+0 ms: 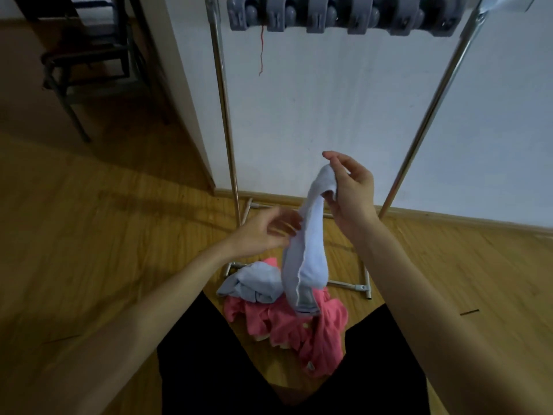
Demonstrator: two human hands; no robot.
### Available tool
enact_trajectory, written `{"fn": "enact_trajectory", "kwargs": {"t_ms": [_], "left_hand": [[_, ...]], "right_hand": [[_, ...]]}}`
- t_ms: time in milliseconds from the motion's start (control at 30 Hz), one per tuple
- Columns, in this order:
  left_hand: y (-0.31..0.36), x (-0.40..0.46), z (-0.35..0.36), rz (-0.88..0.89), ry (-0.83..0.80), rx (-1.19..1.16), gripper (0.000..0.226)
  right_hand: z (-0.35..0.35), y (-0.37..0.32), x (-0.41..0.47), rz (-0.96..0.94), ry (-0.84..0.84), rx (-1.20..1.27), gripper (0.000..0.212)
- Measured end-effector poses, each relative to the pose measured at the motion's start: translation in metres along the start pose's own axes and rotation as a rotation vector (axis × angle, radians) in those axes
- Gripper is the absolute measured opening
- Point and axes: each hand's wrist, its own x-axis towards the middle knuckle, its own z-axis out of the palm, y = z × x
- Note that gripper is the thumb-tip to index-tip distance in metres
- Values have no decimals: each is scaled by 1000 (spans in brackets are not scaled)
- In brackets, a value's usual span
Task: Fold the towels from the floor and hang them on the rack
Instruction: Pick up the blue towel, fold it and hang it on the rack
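A pale blue towel (305,244) is pinched at its top by the right hand (350,187) and hangs above the pile (284,313) on the floor, below the rack (329,16). The left hand (266,232), fingers spread, touches its edge. A lower corner is best caught there and drawn out flat before folding.

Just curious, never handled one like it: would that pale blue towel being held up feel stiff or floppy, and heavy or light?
Probably floppy: the pale blue towel droops in a limp curve from the right hand. Likely light, since a fingertip pinch seems to carry it. It should not slip easily; its surface looks soft and nappy.
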Motion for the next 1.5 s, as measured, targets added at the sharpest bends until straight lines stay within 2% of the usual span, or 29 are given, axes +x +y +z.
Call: {"fn": "enact_trajectory", "kwargs": {"t_ms": [67, 167, 333, 467, 600, 667, 767, 867, 1033, 1133, 1233, 1333, 1433, 1500], "left_hand": [[-3, -14, 5, -21, -61, 67, 45], [-7, -22, 11, -33, 70, 283, 48], [-20, -25, 13, -8, 253, 377, 21], [-27, -24, 11, -36, 280, 338, 17], [-22, -24, 20, -30, 264, 474, 43], [-16, -23, 29, -14, 309, 542, 55], [-8, -19, 39, 0, 421, 608, 57], [-7, -17, 40, 16, 508, 600, 48], [-15, -17, 30, -43, 514, 582, 31], [-13, -20, 28, -60, 492, 606, 36], [-8, -19, 33, 9, 438, 641, 49], [-6, -14, 42, 18, 457, 604, 60], [-7, -8, 44, -22, 513, 603, 60], [-9, -6, 41, -25, 542, 587, 48]], "right_hand": [[8, 5, -4, 40, 4, 13, 22], [17, 8, -10, 68, 5, 9, 22], [26, 3, -14, 128, -24, 113, 23], [22, -6, -13, 179, -15, 185, 23], [22, -10, -14, 220, 40, 230, 24], [24, -11, -17, 228, 52, 230, 23], [28, -11, -22, 229, 55, 203, 21], [29, -11, -23, 203, 49, 188, 21], [25, -15, -17, 222, 74, 211, 20], [24, -18, -15, 243, 93, 246, 20], [28, -18, -16, 264, 102, 269, 18], [35, -17, -19, 286, 80, 310, 18], [36, -17, -19, 294, 54, 327, 20], [33, -18, -18, 289, 28, 283, 20]]}}
